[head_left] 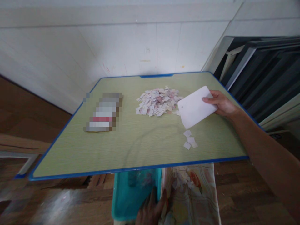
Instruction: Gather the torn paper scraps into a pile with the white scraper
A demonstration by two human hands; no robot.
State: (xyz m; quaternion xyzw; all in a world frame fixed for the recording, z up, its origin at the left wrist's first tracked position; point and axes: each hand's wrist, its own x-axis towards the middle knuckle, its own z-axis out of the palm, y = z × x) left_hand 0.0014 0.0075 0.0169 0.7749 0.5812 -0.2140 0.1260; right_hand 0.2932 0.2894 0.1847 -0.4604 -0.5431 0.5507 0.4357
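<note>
My right hand (221,103) is closed on a flat white board (197,107) with rounded corners and a small hole near its left corner, thumb on top. The board is tilted over the table's right side, its left corner beside a pile of torn paper scraps (158,101). Several loose paper scraps (190,140) lie just below the board. Low in view, my left hand (151,209) is at the right rim of a teal tray (118,200), fingers inside and thumb outside, apparently gripping it. A patterned cloth (197,203) with more scraps lies right of the tray.
The pale green table (93,153) has a blue edge and meets a white wall (122,47). A blurred-out flat item (103,112) lies on its left. Dark panels (264,68) lean at the right. A brown wooden surface (28,118) stands left, over a wood floor (70,203).
</note>
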